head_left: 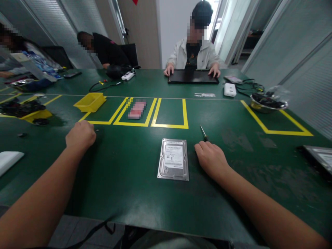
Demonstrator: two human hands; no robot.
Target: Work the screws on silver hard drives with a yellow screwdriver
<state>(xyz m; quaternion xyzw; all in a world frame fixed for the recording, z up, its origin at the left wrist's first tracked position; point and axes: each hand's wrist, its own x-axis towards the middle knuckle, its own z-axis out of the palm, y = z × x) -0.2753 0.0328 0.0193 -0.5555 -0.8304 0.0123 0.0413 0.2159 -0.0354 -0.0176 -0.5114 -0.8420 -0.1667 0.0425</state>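
Here I start with the tabletop (124, 173), a wide green surface marked with yellow tape boxes (169, 114), and I'm working at its near edge. Across from me a person in a pale jacket (193, 52) rests both hands on a dark laptop (193, 76); those hands are not mine. Off to the far left is a yellow bin (90, 102), and at the far right a metal bowl (268, 103) holding dark bits I can't identify.

The hard drive (173, 159) lies flat, label up, straight in front of me and between my two arms, touching neither. My right hand (211, 159) rests just beside its right edge, fingers curled down onto the tabletop, gripping nothing that I can see. The screwdriver (203, 133) lies just beyond those knuckles, tip pointing away from me. My left hand (80, 135) is well apart from the drive, closed into a loose fist; I cannot tell whether anything is inside it. A tiny dark speck (97, 130), possibly a screw, sits just right of that fist.

As I judge it, doing this well means taking the screwdriver by its handle, not the shaft, bringing the left hand in to pin the drive flat so it can't skate on the smooth mat, and keeping any small screws gathered in one spot.
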